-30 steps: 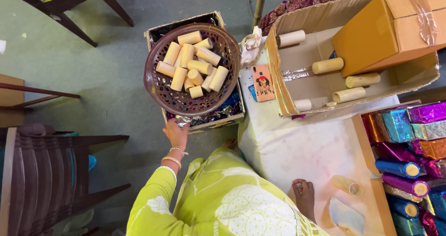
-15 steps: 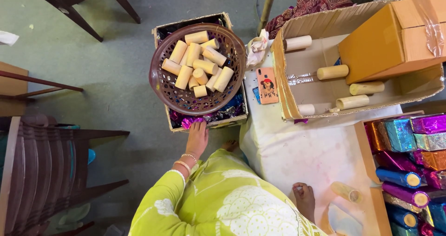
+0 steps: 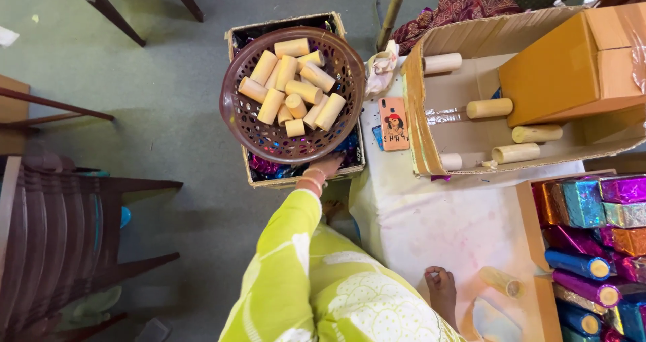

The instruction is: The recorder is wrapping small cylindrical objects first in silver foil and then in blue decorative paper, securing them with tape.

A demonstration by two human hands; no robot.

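Brown plastic, round and pierced with small holes, the basket sits on top of an open cardboard box on the green floor, just left of the white-covered table. Shiny blue and purple wrappers show in the box under the basket's near rim. Inside the basket lies a loose heap of short pale cardboard tubes, some lying flat, a few showing their round ends.

Reaching out of a yellow-green sleeve, the left hand lies at the basket's near rim, over the box edge; its fingers go under the rim and are mostly hidden, so whether they are spread or pinching cannot be told. Thin bangles ring the wrist. The right hand is not in sight.

Half a second ago that hand lay lower, just below the box, with fingers pointing up toward it; it has since moved up and to the right, to the rim. A second ago it was closed under the basket's edge. The basket and tubes look unchanged.
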